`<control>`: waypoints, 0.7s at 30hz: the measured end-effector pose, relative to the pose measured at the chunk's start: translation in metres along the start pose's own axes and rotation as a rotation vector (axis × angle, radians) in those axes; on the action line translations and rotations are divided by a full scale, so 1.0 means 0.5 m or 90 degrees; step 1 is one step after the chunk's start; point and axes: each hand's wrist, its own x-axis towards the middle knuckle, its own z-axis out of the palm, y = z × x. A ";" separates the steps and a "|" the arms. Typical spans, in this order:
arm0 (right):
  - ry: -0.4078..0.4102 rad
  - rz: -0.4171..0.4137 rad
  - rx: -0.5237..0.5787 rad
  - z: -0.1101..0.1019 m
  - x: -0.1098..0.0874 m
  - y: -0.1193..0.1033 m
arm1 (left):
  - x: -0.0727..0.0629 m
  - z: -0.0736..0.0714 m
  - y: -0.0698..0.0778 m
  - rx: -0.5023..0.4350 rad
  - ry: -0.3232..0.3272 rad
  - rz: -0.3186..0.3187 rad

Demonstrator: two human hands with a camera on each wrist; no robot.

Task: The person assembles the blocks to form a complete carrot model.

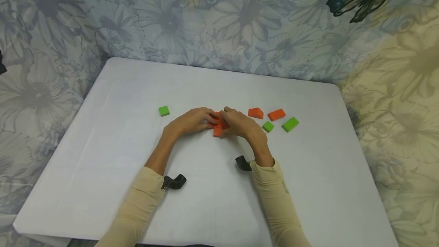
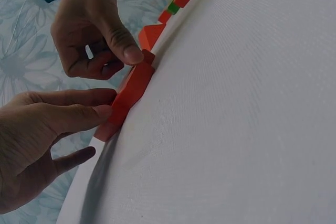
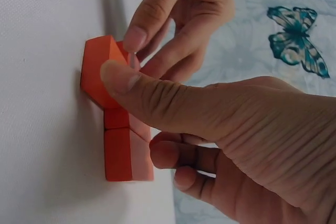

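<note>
Near the middle of the table, several orange blocks (image 1: pixel 217 131) stand together in a tight group. My left hand (image 1: pixel 193 120) pinches a block of this group between thumb and fingers from the left side. From the right, my right hand (image 1: pixel 240 123) holds the group, its other fingers curled. The right wrist view shows the right thumb pressed on an angled orange block (image 3: pixel 93 72), beside a smaller rectangular orange block (image 3: pixel 117 156). In the left wrist view the group looks like a low row of orange pieces (image 2: pixel 134 90). The fingers hide part of it.
Right of the hands lie an orange wedge block (image 1: pixel 255 113), an orange rectangular block (image 1: pixel 276 114), a small green block (image 1: pixel 268 126) and a longer green block (image 1: pixel 290 124). One green block (image 1: pixel 164 111) lies to the left. Flowered cloth (image 1: pixel 240 22) hangs behind the white table (image 1: pixel 113 125).
</note>
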 end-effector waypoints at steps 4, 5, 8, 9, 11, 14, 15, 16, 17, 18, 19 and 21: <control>0.003 -0.003 -0.002 -0.001 0.002 -0.002 | 0.000 -0.002 0.002 -0.001 -0.006 -0.008; 0.005 -0.005 -0.004 -0.001 0.002 -0.002 | 0.000 -0.002 0.001 -0.002 -0.007 -0.011; 0.010 -0.009 -0.004 -0.002 0.001 -0.002 | 0.000 -0.001 -0.001 -0.001 -0.010 -0.015; 0.012 -0.012 -0.006 -0.001 0.001 -0.002 | 0.000 0.000 -0.002 -0.001 -0.011 -0.017; 0.016 -0.017 -0.014 0.001 0.001 -0.001 | 0.001 0.001 -0.003 -0.001 -0.013 -0.016; 0.018 -0.019 -0.018 0.003 0.001 0.001 | 0.003 0.002 -0.003 -0.002 -0.012 -0.007; 0.019 -0.021 -0.018 0.003 0.001 0.002 | 0.003 0.002 -0.003 -0.001 -0.010 -0.005; 0.019 -0.020 -0.010 0.002 -0.001 0.004 | 0.004 0.003 -0.003 0.000 -0.008 -0.003; 0.020 -0.018 0.003 -0.002 -0.003 0.005 | 0.005 0.003 -0.002 0.002 -0.007 -0.001; 0.020 -0.017 0.017 -0.007 -0.007 0.008 | 0.007 0.004 0.000 0.004 -0.003 0.003; 0.022 -0.014 0.035 -0.013 -0.012 0.012 | 0.008 0.004 0.001 0.004 0.002 0.004; 0.021 0.002 0.074 -0.031 -0.029 0.024 | 0.011 0.005 0.005 0.012 0.012 0.000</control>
